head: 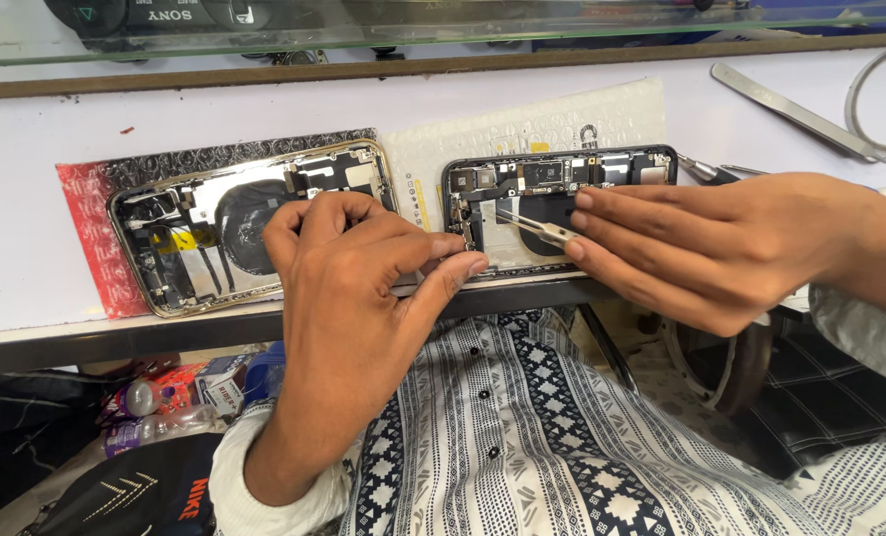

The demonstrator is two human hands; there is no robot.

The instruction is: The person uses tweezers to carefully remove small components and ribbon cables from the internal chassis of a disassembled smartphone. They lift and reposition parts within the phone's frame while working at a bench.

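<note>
Opened black-framed phone housing [560,210] with exposed circuit parts, lying on a white bubble-wrap sheet [522,129] at the near edge of the white worktop [26,238]. Right hand [706,243], fingers closed on slim metal tweezers [537,227], tips inside the housing. Left hand [349,268], curled, fingertips pinching the housing's near left corner. Further left: a second, gold-framed opened housing [240,223] on red wrap [91,228].

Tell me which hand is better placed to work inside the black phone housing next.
Right, probably. The right hand holds the tweezers with tips already inside the black phone housing. The left hand only braces its near left edge.
</note>
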